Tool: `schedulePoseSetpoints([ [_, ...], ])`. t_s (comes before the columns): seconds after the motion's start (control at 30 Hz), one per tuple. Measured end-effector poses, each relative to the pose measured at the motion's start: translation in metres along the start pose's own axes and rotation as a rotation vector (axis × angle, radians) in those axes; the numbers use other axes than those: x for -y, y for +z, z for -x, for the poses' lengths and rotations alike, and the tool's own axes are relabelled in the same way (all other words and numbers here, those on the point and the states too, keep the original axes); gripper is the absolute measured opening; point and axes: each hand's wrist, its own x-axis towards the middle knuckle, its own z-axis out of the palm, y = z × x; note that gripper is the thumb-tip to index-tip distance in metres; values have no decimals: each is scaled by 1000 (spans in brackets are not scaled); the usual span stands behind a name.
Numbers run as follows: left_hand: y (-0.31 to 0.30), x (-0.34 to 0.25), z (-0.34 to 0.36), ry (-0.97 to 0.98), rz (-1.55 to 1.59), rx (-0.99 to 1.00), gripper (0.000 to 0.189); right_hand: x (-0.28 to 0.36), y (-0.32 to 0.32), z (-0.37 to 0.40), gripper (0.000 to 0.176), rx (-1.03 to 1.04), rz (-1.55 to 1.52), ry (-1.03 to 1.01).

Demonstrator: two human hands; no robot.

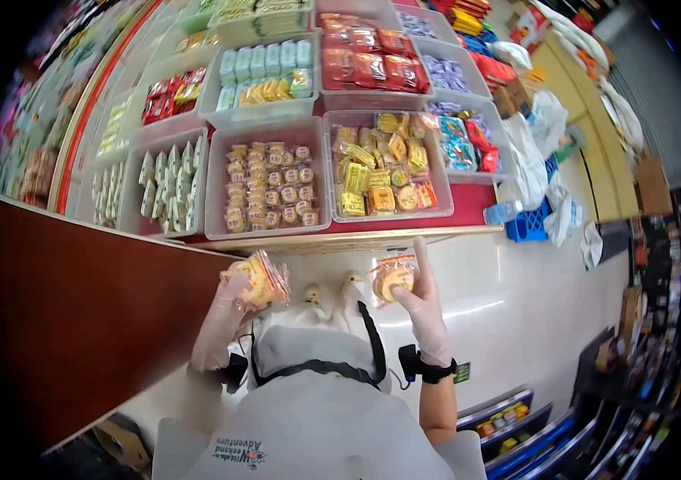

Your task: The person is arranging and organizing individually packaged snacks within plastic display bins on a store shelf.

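Observation:
My left hand [219, 324], in a thin pale glove, is closed around wrapped round biscuits [262, 282], seemingly several in a bunch. Between thumb and fingers of my gloved right hand [428, 320] is a single wrapped biscuit [393, 277], a pale round in clear film with an orange edge; the index finger points forward. Both hands are in front of my body, just short of the display's front edge. Beyond them stand a clear bin of mixed yellow and orange packets [331, 192] and a bin of small round wrapped cakes in rows [211, 200].
Further bins hold red packets [371, 70], blue-green packets [258, 60] and white packets [171, 184]. A brown panel [108, 320] borders my left side. Right of the display are a water bottle [502, 212], a blue crate [528, 226] and white plastic bags [526, 164]. Shelves line the far right.

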Motion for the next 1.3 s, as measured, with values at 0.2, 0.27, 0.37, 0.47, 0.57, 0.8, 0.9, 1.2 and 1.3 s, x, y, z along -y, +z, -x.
schedulePoseSetpoints([
  [0.2,14,13,-26,39,201,-188,53,21,-28,-89,71,227,65,153],
  [0.27,13,2,-31,38,201,-220,54,19,-24,-114,70,261,72,168],
  [0.37,13,-10,-44,50,198,-258,55,18,-12,-142,67,274,116,163],
  [0.47,5,-35,-62,26,156,-339,49,-1,-2,-170,70,263,303,125],
  [0.57,-6,-61,-87,82,183,-319,42,-17,18,-199,72,249,533,72],
  [0.8,-37,-119,-136,146,17,-349,45,-63,73,-251,46,543,1038,-70],
  [0.9,-34,-140,-142,217,61,-285,45,-93,80,-268,41,722,1203,-26],
  [1.2,-46,-137,-161,73,171,-257,43,-148,76,-278,46,796,1467,182],
  [1.3,-51,-128,-166,71,186,-273,50,-143,74,-285,45,844,1517,318],
])
